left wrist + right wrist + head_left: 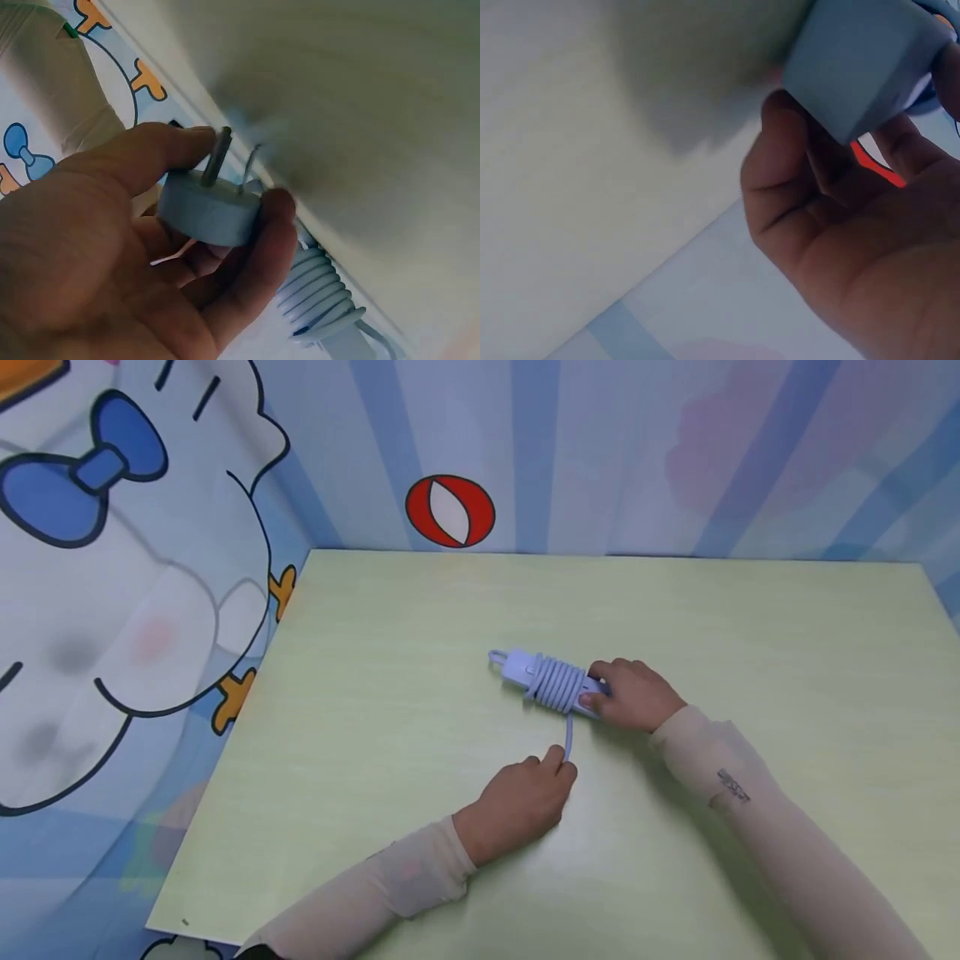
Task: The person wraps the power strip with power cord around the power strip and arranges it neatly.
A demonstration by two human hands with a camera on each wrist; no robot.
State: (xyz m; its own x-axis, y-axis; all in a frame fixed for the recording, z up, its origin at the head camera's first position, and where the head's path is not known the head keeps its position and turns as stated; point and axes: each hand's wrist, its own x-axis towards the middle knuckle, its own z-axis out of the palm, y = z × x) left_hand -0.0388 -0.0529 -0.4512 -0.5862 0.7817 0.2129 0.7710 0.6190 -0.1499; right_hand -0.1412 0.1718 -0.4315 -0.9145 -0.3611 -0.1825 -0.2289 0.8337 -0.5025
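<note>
A pale lavender power strip (519, 668) lies near the middle of the table, its cord (557, 683) wound round it in several turns. My right hand (636, 695) grips the strip's right end between thumb and fingers; the right wrist view shows that end of the power strip (855, 64) as a plain block. From the coil a short free length of cord (569, 733) runs toward me to my left hand (521, 802). In the left wrist view, that hand pinches the plug (206, 208), its metal pins standing up. The coil (319, 289) shows behind it.
The pale green table (360, 710) spreads round both hands. Behind it stands a striped blue wall (600, 460) with a printed red-and-white ball (450, 511). A cartoon-printed wall (172, 635) borders the table's left edge.
</note>
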